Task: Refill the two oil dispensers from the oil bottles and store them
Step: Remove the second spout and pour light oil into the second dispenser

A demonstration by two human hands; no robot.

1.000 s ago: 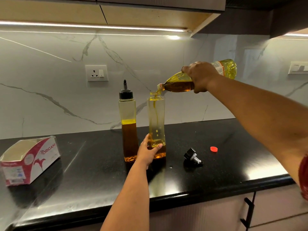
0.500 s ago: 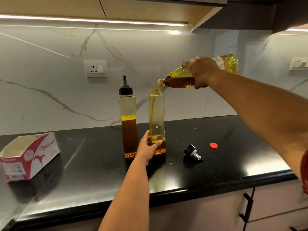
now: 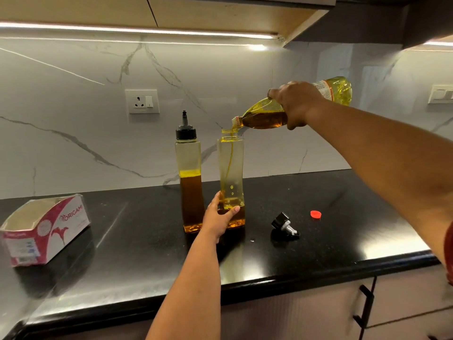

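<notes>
The right hand [image 3: 295,104], fingers wrapped round the oil bottle [image 3: 269,114], tilts its long axis toward eight o'clock over the open dispenser [image 3: 231,177], whose base the left hand [image 3: 218,218] loosely cups.

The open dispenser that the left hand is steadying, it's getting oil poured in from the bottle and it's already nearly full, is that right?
Not quite. In the head view the open dispenser steadied by the left hand holds oil only near its bottom. The rest stands: the right hand tips the oil bottle and a thin stream runs in.
</notes>
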